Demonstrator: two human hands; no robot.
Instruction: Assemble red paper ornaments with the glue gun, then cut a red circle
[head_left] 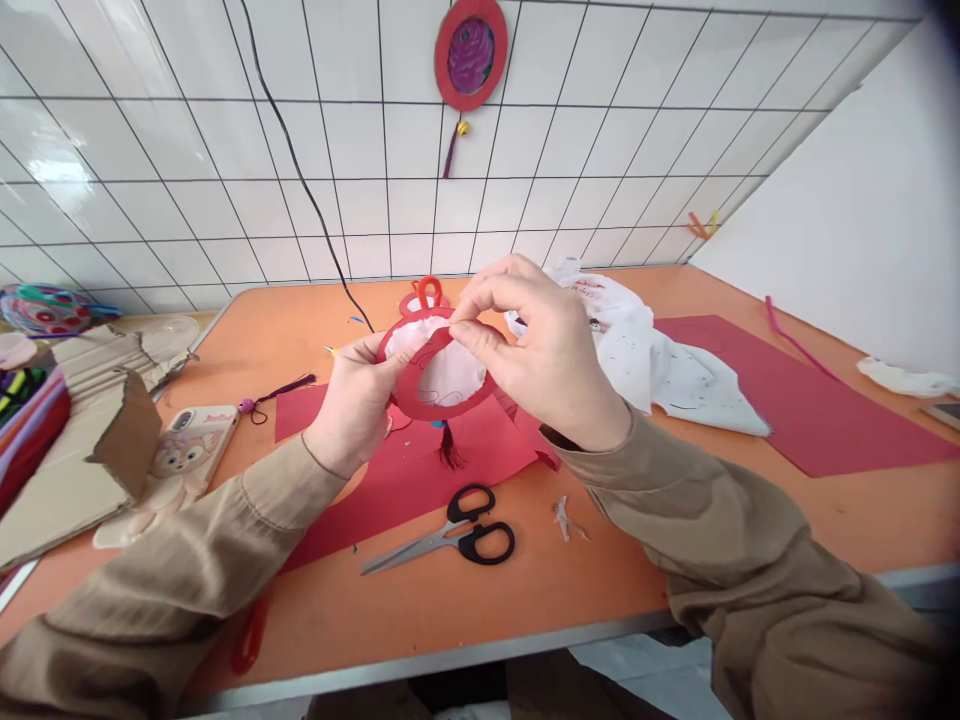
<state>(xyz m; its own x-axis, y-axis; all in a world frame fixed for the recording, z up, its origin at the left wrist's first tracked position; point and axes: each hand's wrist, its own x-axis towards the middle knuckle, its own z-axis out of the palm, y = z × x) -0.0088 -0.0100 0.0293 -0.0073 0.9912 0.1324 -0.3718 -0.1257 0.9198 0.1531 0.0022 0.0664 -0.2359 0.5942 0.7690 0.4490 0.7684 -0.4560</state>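
Note:
My left hand [356, 395] grips the left edge of a red paper ring [431, 408], thumb on its face. White material [457, 376] backs the ring, and thin pencil-like curves mark the red. At the upper rim, the thumb and fingertips of my right hand [532, 345] are pinched together; a small piece there is partly hidden. Below the ring, a dark tassel [448, 448] lies over red paper [420, 480]. Behind it shows another small red piece with a red loop [427, 292]. Black-handled scissors [457, 535] lie in front, blades pointing left.
A phone [191, 445] and torn cardboard [75, 450] lie at left, near a beaded purple tassel [277, 395]. A crumpled white bag [645, 350] rests on the right, beside a red sheet [810, 400]. A finished-looking red oval ornament [448, 75] hangs on the tiled wall.

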